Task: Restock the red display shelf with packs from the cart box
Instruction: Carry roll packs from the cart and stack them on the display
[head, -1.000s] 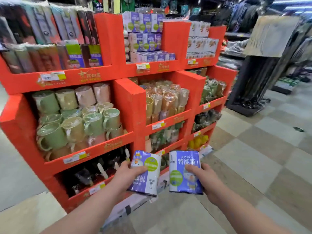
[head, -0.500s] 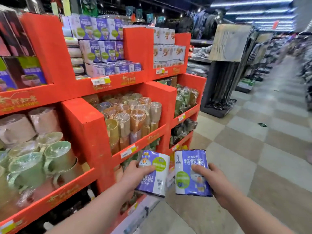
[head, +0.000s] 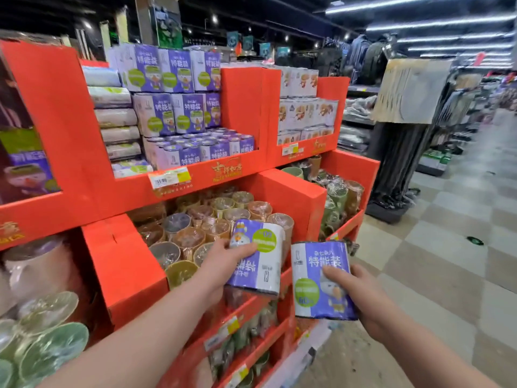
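Note:
My left hand (head: 221, 261) grips a purple-and-white pack (head: 258, 256), held upside down in front of the cup tier. My right hand (head: 361, 295) holds a second purple pack (head: 319, 278) upright, just right of the first. The red display shelf (head: 195, 175) rises ahead in tiers. Its top middle bay holds stacked matching purple packs (head: 179, 91), with a lower front row (head: 201, 149) beneath them. The cart box is out of sight.
Wrapped cups (head: 195, 228) fill the tier under the purple packs, and green mugs (head: 44, 337) sit at lower left. White packs (head: 305, 107) stand in the top right bay. A dark clothing rack (head: 405, 152) stands right of the shelf on the checkered floor (head: 447, 247).
I have come closer to the shelf and my view has lifted toward the top bay. Both hands have risen with their packs, now level with the cup tier.

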Tool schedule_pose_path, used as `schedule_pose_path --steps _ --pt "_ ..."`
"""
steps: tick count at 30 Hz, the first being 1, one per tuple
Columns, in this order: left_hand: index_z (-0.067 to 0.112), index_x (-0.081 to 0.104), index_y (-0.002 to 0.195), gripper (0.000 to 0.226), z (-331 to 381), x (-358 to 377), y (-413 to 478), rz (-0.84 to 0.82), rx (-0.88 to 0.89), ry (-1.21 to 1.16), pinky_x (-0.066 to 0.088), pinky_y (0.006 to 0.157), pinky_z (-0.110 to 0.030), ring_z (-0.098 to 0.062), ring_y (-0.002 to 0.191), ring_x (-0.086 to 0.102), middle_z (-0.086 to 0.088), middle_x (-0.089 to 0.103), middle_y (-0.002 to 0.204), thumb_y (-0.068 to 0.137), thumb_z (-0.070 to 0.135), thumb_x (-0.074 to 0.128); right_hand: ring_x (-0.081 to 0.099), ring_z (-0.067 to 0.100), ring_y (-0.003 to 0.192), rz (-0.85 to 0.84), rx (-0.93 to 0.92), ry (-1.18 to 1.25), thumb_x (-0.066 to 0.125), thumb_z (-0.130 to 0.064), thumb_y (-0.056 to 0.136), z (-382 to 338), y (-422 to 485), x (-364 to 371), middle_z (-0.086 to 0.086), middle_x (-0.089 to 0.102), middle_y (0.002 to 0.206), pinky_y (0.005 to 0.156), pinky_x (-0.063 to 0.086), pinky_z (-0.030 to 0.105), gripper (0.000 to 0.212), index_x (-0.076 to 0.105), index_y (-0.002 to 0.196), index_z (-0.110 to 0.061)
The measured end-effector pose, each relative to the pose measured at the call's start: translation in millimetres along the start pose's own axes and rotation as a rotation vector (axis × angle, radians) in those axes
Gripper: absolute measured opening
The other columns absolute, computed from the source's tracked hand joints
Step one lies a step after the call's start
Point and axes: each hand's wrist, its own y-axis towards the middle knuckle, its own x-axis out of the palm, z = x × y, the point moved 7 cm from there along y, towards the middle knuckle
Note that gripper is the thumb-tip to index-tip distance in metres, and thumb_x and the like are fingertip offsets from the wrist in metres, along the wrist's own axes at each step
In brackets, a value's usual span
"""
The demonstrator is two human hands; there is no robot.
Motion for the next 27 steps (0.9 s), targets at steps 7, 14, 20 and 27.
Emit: schedule_pose_path --steps 7,14,20,27 --pt "0.002 0.055 0.119 0.062 28.9 -41.4 57.7 0.167 0.023 -0.02 0.055 0.055 -0.029 -0.024 0.074 0.073 -0.013 0.074 0.097 0.069 0.026 0.083 0.071 0.026 0.065 -0.188 -0.043 -0.057 0.067 -0.018 0.085 -49.9 107.6 56.6 0.014 0.075 0.086 0.056 0.057 0.033 0.022 0.064 0.103 -0.005" --pt "0.001 0.053 0.121 0.058 70.5 -63.2 106.9 0.395 0.111 -0.127 0.056 0.061 -0.034 -0.029 0.079 0.073 -0.015 0.074 0.097 0.074 0.021 0.081 0.067 0.023 0.057 -0.41 -0.142 -0.082 0.062 -0.016 0.089 -131.5 222.0 122.3 0.013 0.073 0.082 0.054 0.054 0.03 0.016 0.065 0.1 -0.006" --pt "0.0 0.059 0.113 0.037 111.5 -66.1 123.6 0.558 0.223 -0.199 0.057 0.061 -0.031 -0.025 0.071 0.073 -0.014 0.075 0.091 0.08 0.012 0.072 0.064 0.028 0.067 -0.602 -0.357 -0.152 0.06 -0.017 0.091 -223.9 294.8 179.8 0.019 0.069 0.092 0.064 0.057 0.035 0.025 0.063 0.106 0.002" --pt "0.001 0.058 0.11 0.033 137.6 -80.9 124.0 0.768 0.314 -0.225 0.056 0.052 -0.027 -0.022 0.065 0.071 -0.017 0.074 0.091 0.081 0.011 0.071 0.066 0.023 0.084 -0.546 -0.569 -0.294 0.078 -0.019 0.075 -297.3 372.3 248.3 0.014 0.07 0.105 0.074 0.052 0.032 0.043 0.064 0.112 -0.003"
